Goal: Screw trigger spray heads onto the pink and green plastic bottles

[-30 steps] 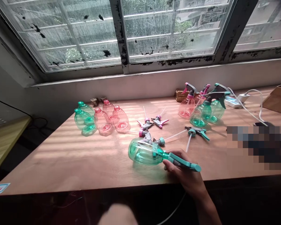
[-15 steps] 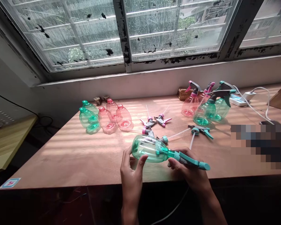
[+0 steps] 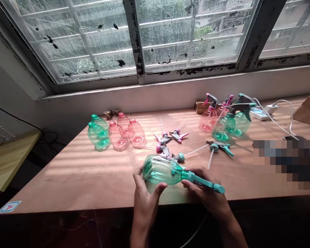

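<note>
A clear green spray bottle (image 3: 161,169) lies sideways in the air above the table's front edge, its base to the left. My left hand (image 3: 146,196) cups the base and lower side, thumb along the near face. At the neck, my right hand (image 3: 205,191) is closed around the teal spray head (image 3: 205,182), which points right; some of its fingers are hidden behind it. Just beyond the bottle lie a teal spray head (image 3: 179,157) and a pink one (image 3: 162,148). Another teal spray head (image 3: 218,148) with its tube rests farther right.
Headless green bottles (image 3: 96,132) and pink bottles (image 3: 136,132) stand at the table's left. Two pink spray heads (image 3: 177,135) lie mid-table. Bottles with heads (image 3: 223,127) stand back right, near a white power strip (image 3: 259,113) with cables. A window spans the back.
The bottle and both hands have shifted slightly left and down in view. The grip on the bottle and spray head stays much the same.
</note>
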A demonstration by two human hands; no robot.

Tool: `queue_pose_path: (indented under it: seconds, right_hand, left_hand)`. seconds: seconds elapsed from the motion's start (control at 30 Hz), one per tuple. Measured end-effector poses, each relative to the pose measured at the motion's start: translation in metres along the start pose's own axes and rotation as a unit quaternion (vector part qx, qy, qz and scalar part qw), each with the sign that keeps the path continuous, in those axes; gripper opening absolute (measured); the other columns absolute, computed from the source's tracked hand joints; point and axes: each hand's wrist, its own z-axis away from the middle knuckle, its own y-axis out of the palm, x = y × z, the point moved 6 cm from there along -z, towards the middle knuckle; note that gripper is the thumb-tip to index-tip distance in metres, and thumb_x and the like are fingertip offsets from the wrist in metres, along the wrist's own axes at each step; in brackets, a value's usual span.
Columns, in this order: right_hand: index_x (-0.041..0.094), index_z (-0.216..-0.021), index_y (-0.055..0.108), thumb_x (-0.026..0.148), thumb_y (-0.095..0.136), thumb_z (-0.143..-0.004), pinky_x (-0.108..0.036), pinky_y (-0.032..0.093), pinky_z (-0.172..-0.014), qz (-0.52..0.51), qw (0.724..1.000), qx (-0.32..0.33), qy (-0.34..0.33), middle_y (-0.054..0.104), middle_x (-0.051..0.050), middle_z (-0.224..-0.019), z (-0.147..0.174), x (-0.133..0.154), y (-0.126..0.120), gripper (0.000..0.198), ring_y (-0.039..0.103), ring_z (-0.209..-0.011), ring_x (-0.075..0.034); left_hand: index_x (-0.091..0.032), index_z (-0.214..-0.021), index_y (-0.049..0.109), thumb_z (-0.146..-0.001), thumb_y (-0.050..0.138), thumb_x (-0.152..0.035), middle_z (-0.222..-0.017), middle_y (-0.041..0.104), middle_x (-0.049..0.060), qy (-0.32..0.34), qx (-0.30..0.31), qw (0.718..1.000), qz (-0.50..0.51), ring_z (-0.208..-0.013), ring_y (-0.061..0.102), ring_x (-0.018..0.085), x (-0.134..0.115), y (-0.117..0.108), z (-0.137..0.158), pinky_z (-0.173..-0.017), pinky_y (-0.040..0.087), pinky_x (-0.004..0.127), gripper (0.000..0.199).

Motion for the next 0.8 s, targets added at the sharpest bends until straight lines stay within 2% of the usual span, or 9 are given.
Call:
queue_pose_path:
  seconds: [0.1, 0.17, 0.3, 0.53, 0.7, 0.8]
  right_hand:
    - [0.023, -0.101, 0.073, 0.044, 0.085, -0.083, -0.033, 0.064, -0.069, 0.029, 0.999, -0.004, -0.013, 0.077, -0.005, -0.091, -0.001, -0.003, -0.001, 0.030, 0.076, -0.076, -0.023]
    - [0.023, -0.101, 0.073, 0.045, 0.084, -0.083, -0.030, 0.062, -0.064, 0.034, 0.999, -0.007, -0.017, 0.077, -0.004, -0.086, -0.001, -0.003, -0.001, 0.030, 0.074, -0.072, -0.022]
    - [0.022, -0.101, 0.072, 0.046, 0.084, -0.082, -0.028, 0.061, -0.062, 0.017, 1.000, -0.005, -0.008, 0.077, -0.003, -0.082, 0.000, -0.003, -0.001, 0.032, 0.072, -0.069, -0.020]
    - [0.022, -0.101, 0.070, 0.046, 0.085, -0.081, -0.029, 0.062, -0.063, -0.041, 0.998, 0.017, 0.038, 0.076, -0.002, -0.081, -0.001, 0.001, 0.002, 0.035, 0.074, -0.070, -0.021]
    - [0.021, -0.095, 0.069, 0.048, 0.085, -0.080, -0.028, 0.056, -0.059, -0.049, 0.997, 0.016, 0.057, 0.071, 0.001, -0.068, -0.001, 0.007, 0.004, 0.035, 0.070, -0.063, -0.019]
    - [0.021, -0.094, 0.069, 0.051, 0.084, -0.080, -0.028, 0.051, -0.056, -0.049, 0.997, -0.004, 0.059, 0.067, 0.003, -0.062, 0.001, 0.009, 0.003, 0.036, 0.065, -0.058, -0.018]
  left_hand:
    - [-0.025, -0.142, 0.045, -0.087, 0.060, -0.075, -0.136, 0.067, 0.016, -0.014, -0.072, 0.994, -0.075, -0.128, 0.064, 0.037, -0.006, 0.002, 0.001, -0.104, 0.048, 0.050, 0.075]
    - [-0.025, -0.142, 0.050, -0.090, 0.055, -0.075, -0.127, 0.072, 0.015, -0.020, -0.088, 0.989, -0.116, -0.121, 0.067, 0.037, -0.012, 0.005, 0.003, -0.100, 0.050, 0.049, 0.072]
    - [-0.025, -0.140, 0.054, -0.090, 0.054, -0.075, -0.120, 0.075, 0.012, -0.017, -0.076, 0.990, -0.118, -0.117, 0.069, 0.036, -0.017, 0.007, 0.004, -0.097, 0.050, 0.047, 0.070]
    - [-0.025, -0.140, 0.054, -0.089, 0.065, -0.066, -0.131, 0.070, 0.011, 0.006, -0.057, 0.998, -0.031, -0.126, 0.065, 0.031, -0.015, 0.007, 0.000, -0.108, 0.047, 0.044, 0.065]
    - [-0.025, -0.143, 0.051, -0.088, 0.074, -0.055, -0.140, 0.065, 0.013, 0.015, -0.019, 0.999, 0.044, -0.129, 0.064, 0.031, -0.011, 0.006, -0.001, -0.110, 0.050, 0.045, 0.067]
    - [-0.028, -0.146, 0.047, -0.087, 0.077, -0.048, -0.148, 0.060, 0.013, 0.025, 0.007, 0.997, 0.070, -0.136, 0.060, 0.032, -0.007, 0.003, -0.001, -0.116, 0.046, 0.048, 0.069]
